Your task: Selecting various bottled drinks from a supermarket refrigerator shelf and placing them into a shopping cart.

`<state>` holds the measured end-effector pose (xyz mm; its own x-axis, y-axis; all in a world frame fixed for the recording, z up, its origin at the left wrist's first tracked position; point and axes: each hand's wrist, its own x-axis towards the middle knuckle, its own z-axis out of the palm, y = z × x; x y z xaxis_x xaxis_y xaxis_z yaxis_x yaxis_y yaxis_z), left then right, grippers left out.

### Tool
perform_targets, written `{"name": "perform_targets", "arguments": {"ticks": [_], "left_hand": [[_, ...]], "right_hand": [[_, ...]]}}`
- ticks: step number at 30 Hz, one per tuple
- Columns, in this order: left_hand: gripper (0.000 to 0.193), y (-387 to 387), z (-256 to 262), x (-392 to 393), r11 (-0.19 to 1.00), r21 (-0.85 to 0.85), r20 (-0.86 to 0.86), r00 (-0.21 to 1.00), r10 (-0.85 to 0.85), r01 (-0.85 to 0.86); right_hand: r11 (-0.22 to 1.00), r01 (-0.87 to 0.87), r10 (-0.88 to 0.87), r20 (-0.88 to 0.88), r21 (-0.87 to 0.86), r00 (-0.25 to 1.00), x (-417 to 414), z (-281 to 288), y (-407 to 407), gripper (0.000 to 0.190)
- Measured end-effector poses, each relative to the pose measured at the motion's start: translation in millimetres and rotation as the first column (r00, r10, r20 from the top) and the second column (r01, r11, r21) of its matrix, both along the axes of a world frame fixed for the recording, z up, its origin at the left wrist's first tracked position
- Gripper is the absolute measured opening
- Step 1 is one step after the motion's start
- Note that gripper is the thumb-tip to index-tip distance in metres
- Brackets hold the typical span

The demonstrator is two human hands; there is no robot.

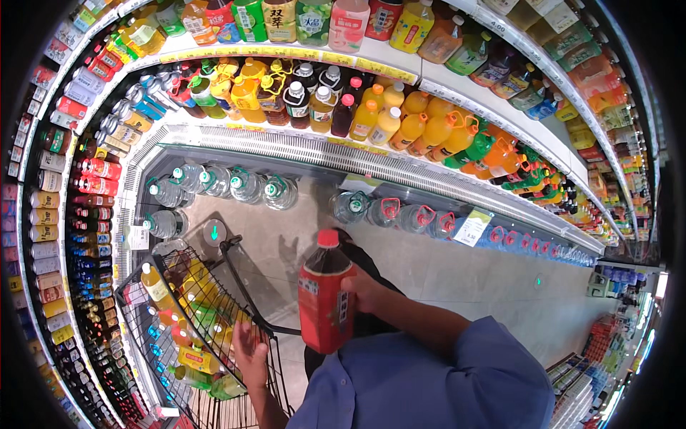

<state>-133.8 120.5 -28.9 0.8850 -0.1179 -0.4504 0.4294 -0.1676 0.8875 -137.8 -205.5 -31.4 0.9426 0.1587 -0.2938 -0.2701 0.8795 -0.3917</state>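
A large plastic bottle of dark drink [320,308] with a red cap and red label stands nearly upright before my chest. My right hand [358,289] grips it from the side, around its upper body. Fingers spread and holding nothing, my left hand [250,351] is at the near side of a black wire shopping cart [247,304]. Inside the cart lie several drink bottles, among them a yellow bottle [155,285] and a carton-like yellow-labelled bottle [198,359]. The cart's wires partly hide them.
A curved chilled display shelf [257,138] full of drinks wraps around the front and left. Large water jugs [280,193] line its foot, with more jugs [383,212] to the right. Tiled floor [461,279] stretches right, towards stacked goods [576,383].
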Motion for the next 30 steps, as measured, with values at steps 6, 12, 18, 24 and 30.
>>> {"name": "perform_targets", "arguments": {"ticks": [6, 12, 18, 24, 30], "left_hand": [[0.123, -85, -21, -10, 0.951, -0.232, -0.058, 0.974, -0.221, 0.202], [0.113, -128, -63, -1, 0.959, -0.124, -0.137, 0.953, -0.270, 0.254], [0.101, -147, -96, 12, 0.912, -0.014, -0.261, 0.879, -0.399, 0.410], [0.092, -154, -120, 15, 0.917, -0.022, -0.330, 0.863, -0.382, 0.397], [0.088, -164, -132, 28, 0.931, -0.042, -0.330, 0.874, -0.357, 0.364]], "right_hand": [[0.995, -0.089, 0.093, -0.097, 0.047, 0.991, 5, -55, 17, 0.071], [0.996, -0.070, 0.078, -0.169, 0.051, 0.982, 9, -97, -7, 0.069], [0.995, -0.063, 0.082, -0.270, 0.078, 0.959, 3, -140, -25, 0.069], [0.991, -0.108, 0.125, -0.261, 0.078, 0.957, 11, -162, -41, 0.068], [0.984, -0.178, 0.172, -0.261, 0.001, 0.950, 26, -173, -55, 0.069]]}}
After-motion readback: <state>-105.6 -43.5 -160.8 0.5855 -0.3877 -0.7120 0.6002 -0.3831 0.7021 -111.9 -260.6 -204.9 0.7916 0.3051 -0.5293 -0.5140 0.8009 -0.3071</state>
